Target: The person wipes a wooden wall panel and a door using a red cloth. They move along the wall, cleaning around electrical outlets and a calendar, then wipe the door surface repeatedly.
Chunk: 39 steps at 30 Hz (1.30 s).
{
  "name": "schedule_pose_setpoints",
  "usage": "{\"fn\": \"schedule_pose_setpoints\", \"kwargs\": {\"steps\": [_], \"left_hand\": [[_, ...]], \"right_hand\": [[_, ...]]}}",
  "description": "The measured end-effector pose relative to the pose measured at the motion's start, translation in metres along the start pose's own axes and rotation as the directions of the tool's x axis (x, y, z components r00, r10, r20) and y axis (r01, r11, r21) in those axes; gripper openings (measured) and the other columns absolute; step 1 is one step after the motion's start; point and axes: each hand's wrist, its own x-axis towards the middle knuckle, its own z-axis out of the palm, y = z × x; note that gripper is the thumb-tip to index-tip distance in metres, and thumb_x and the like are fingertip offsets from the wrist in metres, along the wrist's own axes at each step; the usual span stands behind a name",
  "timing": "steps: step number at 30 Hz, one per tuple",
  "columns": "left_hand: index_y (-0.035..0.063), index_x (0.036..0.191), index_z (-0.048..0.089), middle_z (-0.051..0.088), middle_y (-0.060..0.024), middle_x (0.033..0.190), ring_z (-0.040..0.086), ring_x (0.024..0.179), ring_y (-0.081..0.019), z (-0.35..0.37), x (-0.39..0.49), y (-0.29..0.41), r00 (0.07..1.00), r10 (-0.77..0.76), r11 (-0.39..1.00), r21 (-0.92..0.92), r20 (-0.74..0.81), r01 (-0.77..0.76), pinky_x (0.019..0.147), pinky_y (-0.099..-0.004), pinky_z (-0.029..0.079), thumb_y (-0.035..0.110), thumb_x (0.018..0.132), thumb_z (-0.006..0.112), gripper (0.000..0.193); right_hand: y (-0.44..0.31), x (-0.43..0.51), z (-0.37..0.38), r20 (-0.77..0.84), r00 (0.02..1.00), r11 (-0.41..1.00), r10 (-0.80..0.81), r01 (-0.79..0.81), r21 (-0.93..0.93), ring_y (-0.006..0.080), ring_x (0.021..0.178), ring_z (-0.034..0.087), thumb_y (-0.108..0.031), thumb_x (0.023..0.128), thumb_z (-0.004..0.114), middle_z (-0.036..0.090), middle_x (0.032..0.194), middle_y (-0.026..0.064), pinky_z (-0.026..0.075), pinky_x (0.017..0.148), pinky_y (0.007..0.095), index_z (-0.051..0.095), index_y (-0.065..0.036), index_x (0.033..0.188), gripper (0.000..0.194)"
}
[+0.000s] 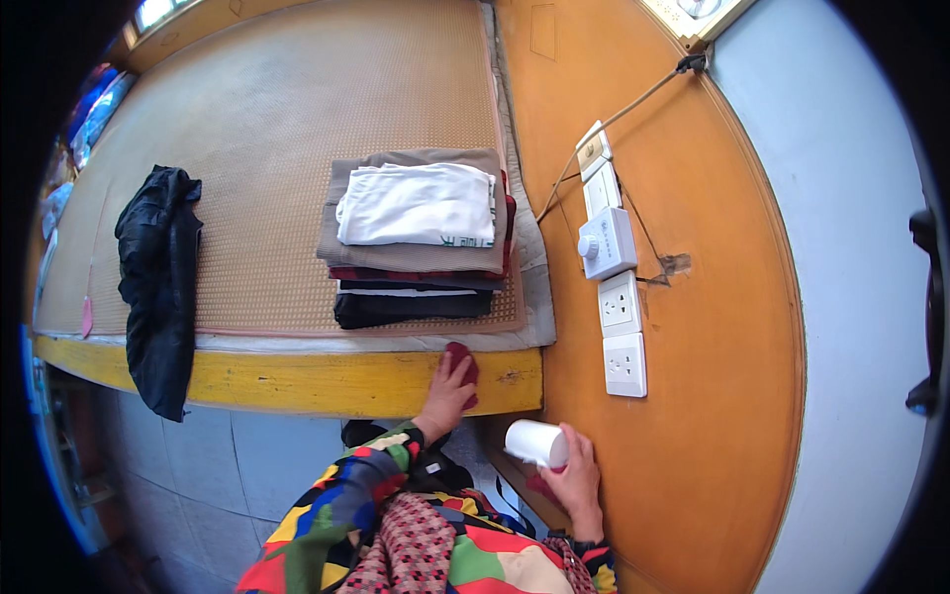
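Note:
My left hand [447, 393] presses a dark red cloth [470, 392] onto the yellow wooden edge [297, 380] of a raised bed platform. In my right hand [579, 481] is a white cylinder [533, 443], held on its side off the platform's right corner; I cannot tell whether it is a cup or a roll. Another dark red piece [545, 488], partly hidden, shows by that hand. Beyond my left hand sits a stack of folded clothes [415, 260], with a white shirt [415, 204] bearing green print on top.
A black garment [159, 282] hangs over the platform edge at left. The woven mat [267, 148] covers the platform. Switches, a white dial box [608, 243], sockets [623, 364] and a loose cable [631, 111] line the orange wood panel [712, 356] at right. Grey tiles [193, 453] lie below.

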Motion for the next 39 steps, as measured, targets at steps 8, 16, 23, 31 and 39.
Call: {"fn": "schedule_pose_setpoints", "kwargs": {"steps": [8, 16, 23, 31, 39], "left_hand": [[0.0119, 0.103, 0.072, 0.037, -0.0124, 0.157, 0.021, 0.149, -0.044, 0.069, 0.066, 0.088, 0.95, 0.168, 0.982, -0.129, 0.262, -0.138, 0.12, -0.0576, 0.023, 0.018, 0.087, 0.059, 0.021], [0.0151, 0.106, 0.07, 0.046, -0.0072, 0.15, 0.03, 0.145, -0.0428, 0.013, 0.018, 0.033, 0.953, 0.174, 0.984, 0.0, 0.249, -0.179, 0.115, -0.0573, 0.029, 0.019, 0.088, 0.058, 0.022], [0.0183, 0.114, 0.062, 0.04, -0.0043, 0.153, 0.028, 0.146, -0.0409, -0.069, -0.063, -0.033, 0.96, -0.156, 0.971, 0.216, 0.232, 0.106, 0.111, -0.0641, 0.03, 0.014, 0.083, 0.062, 0.032], [0.0192, 0.113, 0.057, 0.043, -0.004, 0.15, 0.029, 0.145, -0.0401, -0.154, -0.167, -0.113, 0.634, -0.746, 0.562, 0.318, -0.204, 0.763, 0.109, -0.0701, 0.029, 0.009, 0.074, 0.069, 0.042], [0.0235, 0.125, 0.056, 0.049, -0.0192, 0.128, 0.044, 0.122, -0.046, -0.158, -0.16, -0.145, 0.583, -0.613, 0.617, 0.139, -0.533, 0.775, 0.102, -0.0538, 0.042, 0.022, 0.063, 0.084, 0.068]], "right_hand": [[0.019, -0.031, 0.005, 0.031, 0.999, 1.0, -0.024, 0.023, 0.017, 0.0397, 0.115, 0.059, -0.019, 0.068, 0.085, 0.051, 0.13, 0.0167, 0.053, 0.091, 0.0481, 0.044, -0.02, 0.143, 0.085], [0.004, 0.005, 0.003, -0.045, 0.993, 0.993, -0.106, 0.103, -0.053, 0.0393, 0.119, 0.056, -0.015, 0.068, 0.084, 0.048, 0.133, 0.0164, 0.053, 0.093, 0.0488, 0.042, -0.022, 0.145, 0.087], [-0.014, 0.065, 0.031, -0.099, 0.977, 0.968, -0.19, 0.169, -0.185, 0.0413, 0.113, 0.059, -0.017, 0.074, 0.081, 0.046, 0.134, 0.0167, 0.055, 0.087, 0.0508, 0.041, -0.022, 0.145, 0.082], [0.001, 0.122, 0.063, -0.119, 0.965, 0.944, -0.234, 0.196, -0.265, 0.0425, 0.119, 0.055, -0.013, 0.075, 0.078, 0.048, 0.135, 0.0185, 0.052, 0.092, 0.0524, 0.041, -0.02, 0.146, 0.08], [0.003, 0.108, 0.059, -0.049, 0.982, 0.957, -0.182, 0.165, -0.239, 0.0452, 0.132, 0.045, -0.007, 0.07, 0.081, 0.032, 0.153, 0.0228, 0.048, 0.101, 0.0514, 0.02, -0.019, 0.158, 0.108]]}}
